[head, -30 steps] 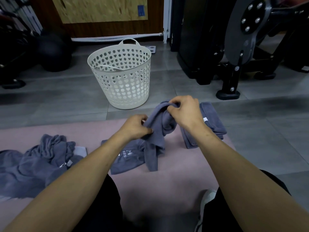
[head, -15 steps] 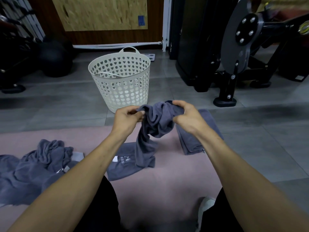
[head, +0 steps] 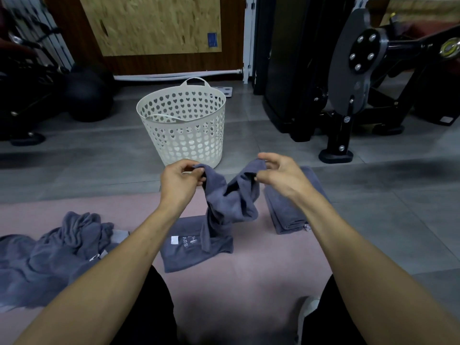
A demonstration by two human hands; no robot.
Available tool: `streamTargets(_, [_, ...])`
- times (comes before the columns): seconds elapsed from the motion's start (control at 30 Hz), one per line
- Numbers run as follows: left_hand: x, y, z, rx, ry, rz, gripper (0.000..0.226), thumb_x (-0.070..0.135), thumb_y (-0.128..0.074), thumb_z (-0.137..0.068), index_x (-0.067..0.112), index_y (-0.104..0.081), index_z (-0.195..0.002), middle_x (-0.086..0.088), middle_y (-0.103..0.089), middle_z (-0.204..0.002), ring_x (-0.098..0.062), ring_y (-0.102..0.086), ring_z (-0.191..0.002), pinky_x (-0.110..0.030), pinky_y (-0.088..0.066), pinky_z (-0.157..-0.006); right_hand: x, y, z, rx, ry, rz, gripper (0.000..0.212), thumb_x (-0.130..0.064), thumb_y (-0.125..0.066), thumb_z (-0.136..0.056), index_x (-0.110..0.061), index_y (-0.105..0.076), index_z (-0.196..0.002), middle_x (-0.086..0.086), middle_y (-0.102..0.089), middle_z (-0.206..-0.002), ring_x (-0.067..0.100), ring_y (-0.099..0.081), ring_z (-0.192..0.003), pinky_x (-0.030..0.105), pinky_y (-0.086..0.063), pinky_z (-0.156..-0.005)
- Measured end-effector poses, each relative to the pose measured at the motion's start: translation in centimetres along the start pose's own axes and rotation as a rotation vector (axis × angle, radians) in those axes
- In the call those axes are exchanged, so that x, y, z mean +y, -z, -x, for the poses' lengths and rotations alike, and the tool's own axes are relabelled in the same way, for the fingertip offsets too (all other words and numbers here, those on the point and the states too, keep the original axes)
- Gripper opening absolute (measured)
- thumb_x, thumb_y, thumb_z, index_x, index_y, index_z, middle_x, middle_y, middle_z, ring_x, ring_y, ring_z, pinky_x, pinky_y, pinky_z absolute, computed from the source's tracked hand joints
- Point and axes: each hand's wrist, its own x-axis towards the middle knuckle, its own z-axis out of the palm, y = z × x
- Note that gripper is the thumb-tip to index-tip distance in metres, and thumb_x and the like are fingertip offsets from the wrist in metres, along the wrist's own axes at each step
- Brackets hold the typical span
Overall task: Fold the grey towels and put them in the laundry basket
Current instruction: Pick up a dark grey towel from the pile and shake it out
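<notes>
While your left hand (head: 180, 181) and right hand (head: 278, 174) each pinch the twisted grey towel (head: 230, 202), its length hangs toward 6 o'clock, with the laundry basket (head: 183, 125) at 12.

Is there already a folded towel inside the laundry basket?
No, through the holes of the laundry basket no towel shows; the folded towels lie on the mat.

Pink mat (head: 249, 277), grey floor (head: 373, 195), black ball (head: 86, 95), black gym machine (head: 348, 78)

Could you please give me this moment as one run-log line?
left hand: pinches towel | right hand: pinches towel | folded towel: on mat | basket: upright
</notes>
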Motion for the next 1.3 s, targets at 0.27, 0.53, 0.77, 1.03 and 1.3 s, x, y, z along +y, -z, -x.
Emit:
streamTargets(0.27, [0.5,0.2,0.0,0.079,-0.045,0.044,0.021,-0.001,-0.063,-0.087,0.015,-0.069,-0.075,-0.005,-0.068,-0.067,-0.011,-0.064,-0.055,-0.025,-0.058,-0.063,0.6,-0.1,0.9,0.274,0.366,0.649,0.015,-0.024,-0.062,-0.086,-0.019,-0.070,-0.075,-0.002,-0.059,-0.077,0.019,-0.058,-0.071,0.037,-0.052,-0.065])
streamTargets(0.53, [3.4,2.1,-0.1,0.144,0.057,0.016,0.020,0.002,-0.066,-0.085,0.015,-0.068,-0.070,-0.008,-0.068,-0.069,-0.016,-0.067,-0.060,-0.033,-0.057,-0.070,-2.0,-0.7,2.1,0.306,0.287,0.311,0.024,-0.010,-0.055,-0.085,-0.032,-0.059,-0.076,-0.005,-0.068,-0.071,0.021,-0.069,-0.072,0.043,-0.058,-0.073])
streamTargets(0.77, [17.1,3.6,-1.8,0.204,-0.258,-0.004,0.014,0.006,-0.057,-0.089,0.013,-0.056,-0.077,-0.004,-0.062,-0.073,-0.020,-0.059,-0.071,-0.042,-0.053,-0.073,-14.4,1.4,4.2,0.503,0.570,0.221,0.003,-0.017,-0.055,-0.092,-0.016,-0.055,-0.089,0.002,-0.064,-0.086,0.020,-0.061,-0.080,0.032,-0.049,-0.071])
streamTargets(1.03, [32.0,6.8,-0.5,0.277,-0.536,0.125,0.024,0.011,-0.058,-0.093,0.024,-0.051,-0.074,0.004,-0.057,-0.072,-0.009,-0.053,-0.068,-0.027,-0.044,-0.065,-27.9,2.7,8.9,0.618,0.887,0.124,0.006,-0.015,-0.053,-0.095,-0.011,-0.053,-0.090,0.000,-0.059,-0.087,0.017,-0.057,-0.081,0.021,-0.037,-0.067])
streamTargets(1.3, [38.7,11.8,0.7,0.347,-0.652,0.072,0.011,0.011,-0.060,-0.091,0.015,-0.056,-0.082,-0.003,-0.062,-0.078,-0.018,-0.060,-0.077,-0.032,-0.049,-0.072,-34.0,3.1,11.6,0.629,0.908,0.065,0.012,-0.019,-0.052,-0.095,-0.009,-0.053,-0.089,0.005,-0.062,-0.087,0.024,-0.060,-0.083,0.037,-0.048,-0.075])
